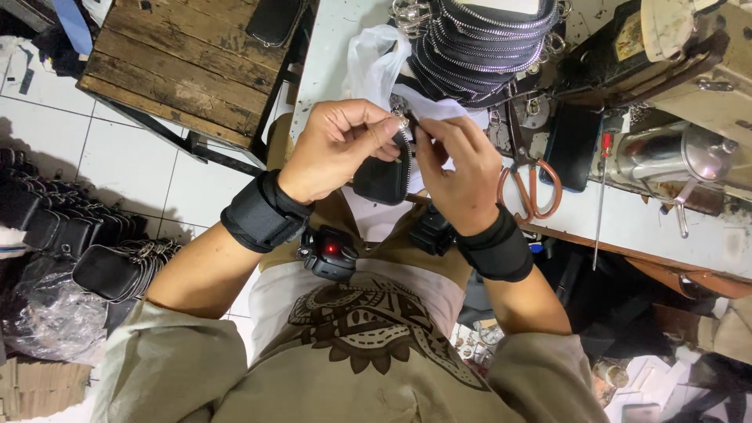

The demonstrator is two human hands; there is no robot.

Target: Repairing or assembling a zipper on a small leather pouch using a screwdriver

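Both hands meet over the lap, just near of the table edge (pixel 627 251). The left hand (pixel 333 149) pinches the metal zipper pull (pixel 403 121) at the top of a small black pouch (pixel 382 178), whose zipper runs near-to-far between the hands. The right hand (pixel 458 168) grips the pouch's right side, fingers closed on it. Scissors (pixel 531 188) lie just right

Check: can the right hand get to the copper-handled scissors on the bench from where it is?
Probably yes. The scissors lie flat on the white bench just beside the right hand, nothing between them. But that hand and the left hand both grip the small black pouch.
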